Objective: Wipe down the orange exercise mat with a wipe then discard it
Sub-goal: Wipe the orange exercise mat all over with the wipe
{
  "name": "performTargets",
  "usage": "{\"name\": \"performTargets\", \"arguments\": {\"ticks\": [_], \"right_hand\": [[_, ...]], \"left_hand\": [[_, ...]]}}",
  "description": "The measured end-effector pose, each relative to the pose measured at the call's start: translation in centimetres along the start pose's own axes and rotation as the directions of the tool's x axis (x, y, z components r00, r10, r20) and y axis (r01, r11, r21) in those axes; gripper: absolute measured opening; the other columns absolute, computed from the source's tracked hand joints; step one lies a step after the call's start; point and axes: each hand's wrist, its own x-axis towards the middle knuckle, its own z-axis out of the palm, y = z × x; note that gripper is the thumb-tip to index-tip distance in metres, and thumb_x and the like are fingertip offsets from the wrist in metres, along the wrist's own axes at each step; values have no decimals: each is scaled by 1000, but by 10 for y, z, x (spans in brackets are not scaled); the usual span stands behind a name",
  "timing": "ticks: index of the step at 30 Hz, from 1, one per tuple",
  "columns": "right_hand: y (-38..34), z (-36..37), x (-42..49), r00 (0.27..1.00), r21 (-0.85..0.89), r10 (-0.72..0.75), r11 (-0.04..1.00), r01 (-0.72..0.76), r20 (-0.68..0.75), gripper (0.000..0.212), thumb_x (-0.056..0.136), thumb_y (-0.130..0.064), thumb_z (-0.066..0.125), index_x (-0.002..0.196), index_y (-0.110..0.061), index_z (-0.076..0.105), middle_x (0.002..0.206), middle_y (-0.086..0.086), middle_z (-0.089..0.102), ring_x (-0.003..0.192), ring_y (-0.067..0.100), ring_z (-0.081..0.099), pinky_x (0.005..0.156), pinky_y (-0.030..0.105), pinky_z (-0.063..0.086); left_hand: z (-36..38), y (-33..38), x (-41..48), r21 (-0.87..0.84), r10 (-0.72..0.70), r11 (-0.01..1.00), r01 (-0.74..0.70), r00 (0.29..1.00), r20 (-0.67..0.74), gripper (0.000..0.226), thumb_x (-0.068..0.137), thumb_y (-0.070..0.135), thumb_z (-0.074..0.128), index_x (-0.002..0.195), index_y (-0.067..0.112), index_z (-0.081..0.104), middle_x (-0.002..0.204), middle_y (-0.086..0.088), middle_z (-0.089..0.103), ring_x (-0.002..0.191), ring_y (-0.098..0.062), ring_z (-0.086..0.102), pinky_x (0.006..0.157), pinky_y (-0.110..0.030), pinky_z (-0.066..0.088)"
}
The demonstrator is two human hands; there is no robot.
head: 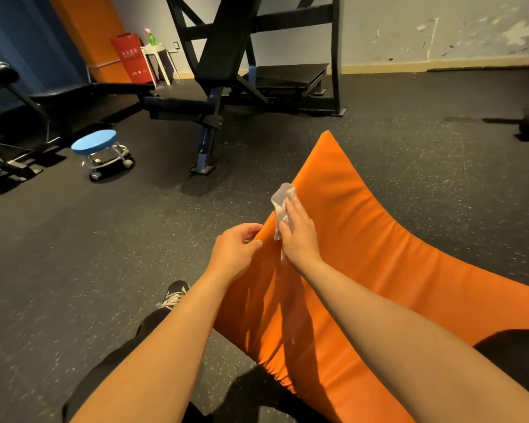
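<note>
Two hands work the orange mat (364,239): left hand (234,251) pinching its raised edge, right hand (298,236) gripping the wipe (283,198), which may slip loose.

We see a white wipe (283,196) in our right grip (298,236), plain orange mat (379,254) beneath it, black floor (104,254) flecked white around, a blue stool (94,141) far left.

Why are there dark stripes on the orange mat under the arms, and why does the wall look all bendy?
Head view: the stripes on the orange mat are shadows thrown by the arms, the left hand and the right hand. Head view: the wide-angle lens curves the bottom line of the wall toward the picture's edges. Head view: the white wipe looks sharp, without glare.
</note>
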Motion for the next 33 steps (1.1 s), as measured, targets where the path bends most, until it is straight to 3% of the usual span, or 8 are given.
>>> {"name": "performTargets", "arguments": {"ticks": [2, 6, 10, 16, 21, 24, 29, 33], "right_hand": [[-2, 3, -12, 1000, -17, 0, 1000, 0, 9, 51, 104, -10, 51, 154, -18, 42, 163, -5, 32, 146, 11, 32, 111, 7, 12], [-1, 14, -43, 991, -56, -76, 995, 83, 108, 47, 97, -4, 56, 144, -9, 55, 154, 7, 47, 141, 26, 45, 116, 26, 26], [-1, 9, -32, 962, -73, -216, 970, 230, 164, 49, 95, -6, 56, 144, -13, 56, 157, 2, 44, 128, 30, 53, 109, 37, 41], [-10, 16, -12, 998, -71, 10, 997, -5, 69, 43, 105, -12, 47, 149, -10, 49, 161, 4, 38, 145, 25, 39, 118, 28, 25], [-4, 34, -54, 974, -9, -122, 992, 126, 191, 46, 94, -7, 52, 139, -4, 58, 150, 13, 51, 137, 32, 50, 115, 31, 30], [1, 33, -39, 960, -23, -165, 984, 175, 227, 50, 93, -10, 51, 143, -7, 55, 156, 10, 45, 137, 32, 49, 114, 33, 33], [-1, 32, -12, 990, -57, 63, 997, -56, 124, 43, 104, -11, 46, 147, -6, 50, 162, 9, 34, 147, 28, 35, 120, 33, 23], [-6, 42, -49, 995, -5, 17, 1000, -17, 100, 35, 99, -3, 48, 131, -1, 62, 152, 15, 48, 140, 31, 44, 116, 34, 30]], "left_hand": [[0, -1, -1, 4, 9, 1000, -9, 1000, 12, 33, 93, 15, 66, 122, 31, 70, 108, 17, 71, 93, 13, 60, 90, -21, 49], [-3, -2, -5, -11, 44, 999, -44, 999, 15, 38, 87, 20, 72, 121, 36, 69, 109, 20, 71, 98, 10, 63, 88, -20, 50], [-4, -4, -7, -4, -3, 1000, 3, 998, -55, 35, 85, 19, 71, 115, 37, 72, 105, 20, 72, 97, 5, 65, 89, -27, 54], [5, -3, -7, 113, -10, 994, 9, 1000, 7, 32, 87, 16, 65, 112, 34, 73, 99, 15, 73, 91, -2, 65, 84, -28, 53], [4, -17, -2, 162, -101, 981, 106, 994, -40, 14, 89, 13, 61, 99, 17, 68, 96, 2, 72, 94, -20, 65, 87, -45, 55], [-3, -17, -6, 148, -107, 983, 108, 994, -17, 19, 96, 15, 59, 112, 22, 68, 108, 8, 69, 102, -14, 62, 91, -36, 51], [-1, -9, -11, 129, -119, 985, 115, 993, 22, 36, 94, 17, 64, 127, 30, 66, 121, 6, 69, 111, -12, 63, 98, -34, 51], [4, -4, -15, 94, -109, 989, 112, 993, -40, 34, 90, 19, 64, 121, 33, 69, 113, 8, 72, 105, -9, 63, 92, -31, 51]]}}
